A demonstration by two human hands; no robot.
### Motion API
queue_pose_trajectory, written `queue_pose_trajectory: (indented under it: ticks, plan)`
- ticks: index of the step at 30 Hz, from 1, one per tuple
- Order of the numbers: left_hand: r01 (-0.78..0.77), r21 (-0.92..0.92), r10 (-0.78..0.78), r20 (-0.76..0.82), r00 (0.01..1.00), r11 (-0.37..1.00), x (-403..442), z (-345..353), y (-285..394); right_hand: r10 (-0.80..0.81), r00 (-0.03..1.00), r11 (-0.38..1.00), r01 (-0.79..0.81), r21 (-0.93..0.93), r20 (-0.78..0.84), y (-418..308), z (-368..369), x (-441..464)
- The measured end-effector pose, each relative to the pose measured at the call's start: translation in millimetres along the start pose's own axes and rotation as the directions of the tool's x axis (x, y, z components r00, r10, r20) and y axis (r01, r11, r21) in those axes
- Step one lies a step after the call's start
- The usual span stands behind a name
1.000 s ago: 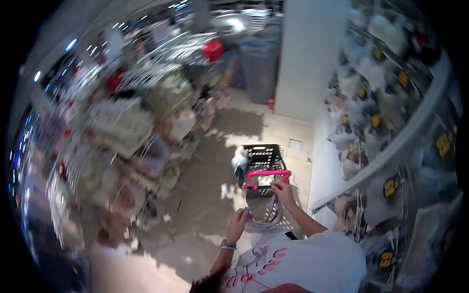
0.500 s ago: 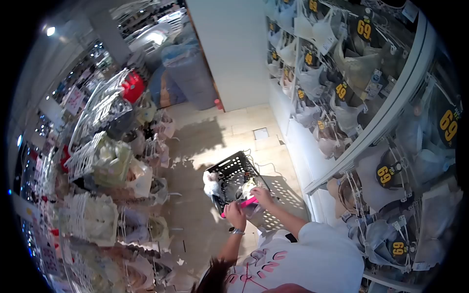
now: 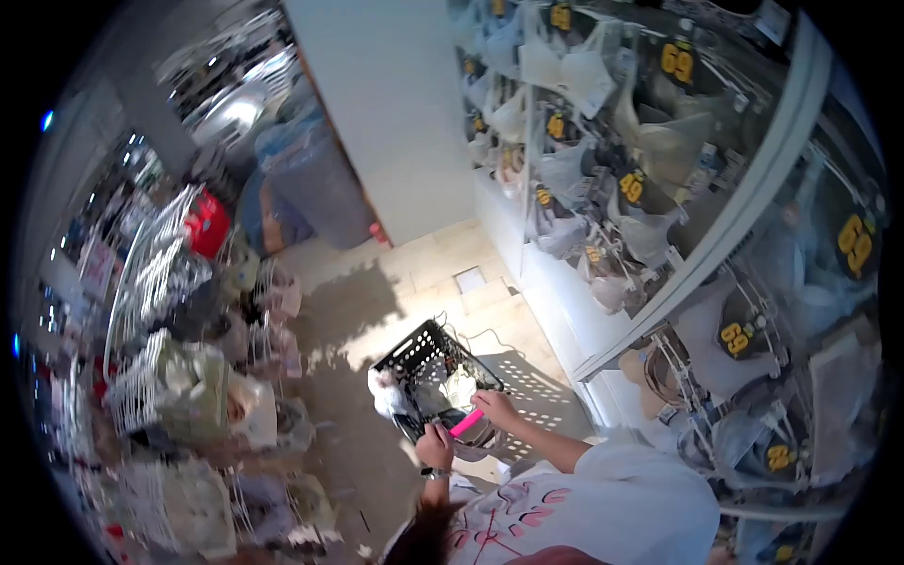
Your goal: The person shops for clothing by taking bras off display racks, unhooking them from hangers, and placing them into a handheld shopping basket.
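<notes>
Both hands are at the pink handle (image 3: 466, 423) of a black perforated basket (image 3: 407, 345) on the floor. My left hand (image 3: 434, 447), with a band on its wrist, is closed around the handle's lower left end. My right hand (image 3: 496, 409) grips its upper right end. Inside the basket lie pale and dark items (image 3: 458, 388), not clearly identifiable. A white and bluish soft item (image 3: 383, 390) hangs over the basket's left side. Greyish see-through material (image 3: 478, 440) shows just below the handle, between the hands.
Racks of hanging garments (image 3: 188, 386) stand on the left. Along the right, bras (image 3: 565, 71) hang on a wall display with yellow-numbered tags, behind a white rail (image 3: 706, 245). Ahead are a white pillar (image 3: 377, 113) and a large grey bin (image 3: 325, 188).
The view has swung right, so the basket appears farther left and lower. My left hand has come from beside the handle onto it. The handle has tipped down toward me.
</notes>
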State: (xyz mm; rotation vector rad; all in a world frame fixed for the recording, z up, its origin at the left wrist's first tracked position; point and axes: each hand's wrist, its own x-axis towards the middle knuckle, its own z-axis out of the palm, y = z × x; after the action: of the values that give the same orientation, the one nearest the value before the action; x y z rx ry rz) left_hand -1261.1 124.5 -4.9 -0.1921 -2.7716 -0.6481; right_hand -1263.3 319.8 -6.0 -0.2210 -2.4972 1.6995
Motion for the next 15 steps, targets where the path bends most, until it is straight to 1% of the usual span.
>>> queue_pose_trajectory:
  ticks: [2, 4, 6, 8, 9, 10, 12, 14, 15]
  plan:
    - [-0.031, -0.058, 0.031, 0.009, 0.999, 0.998, 10.8, -4.7, -2.9, 0.039, 0.999, 0.999, -0.039, 0.008, -0.026, -3.0, 5.9, 6.3]
    - [-0.126, -0.045, 0.124, -0.033, 0.992, 0.991, 21.9, -2.3, -13.3, 0.073, 0.997, 0.997, -0.074, -0.012, -0.040, -3.8, 16.4, 10.2]
    - [-0.192, -0.055, 0.191, -0.025, 0.981, 0.980, 31.1, -2.8, -27.0, 0.093, 0.993, 0.996, -0.092, 0.021, -0.073, -4.3, 27.9, 10.8]
    - [-0.279, -0.085, 0.279, -0.016, 0.960, 0.957, 44.8, -3.3, -45.2, 0.105, 0.983, 0.994, -0.098, 0.054, -0.151, 0.2, 47.7, 10.7]
    - [-0.309, -0.105, 0.308, -0.027, 0.951, 0.945, 52.8, -1.6, -54.0, 0.110, 0.973, 0.994, -0.108, 0.021, -0.201, -4.1, 55.4, 10.2]
    - [-0.340, -0.109, 0.342, 0.002, 0.940, 0.934, 62.8, 1.3, -68.2, 0.064, 0.957, 0.998, -0.067, -0.001, -0.281, -7.9, 67.9, 12.1]
    - [-0.463, -0.132, 0.468, 0.009, 0.883, 0.876, 88.5, 1.4, -95.4, 0.175, 0.926, 0.983, -0.149, 0.102, -0.334, -20.0, 92.9, 11.4]
    - [-0.497, -0.255, 0.531, 0.088, 0.843, 0.830, 111.7, -12.2, -107.5, 0.274, 0.872, 0.961, -0.264, 0.080, -0.406, -44.8, 111.3, 4.2]
    - [-0.538, -0.304, 0.581, 0.067, 0.811, 0.786, 124.3, -10.6, -119.0, 0.410, 0.839, 0.912, -0.387, 0.137, -0.358, -68.7, 117.6, 2.2]
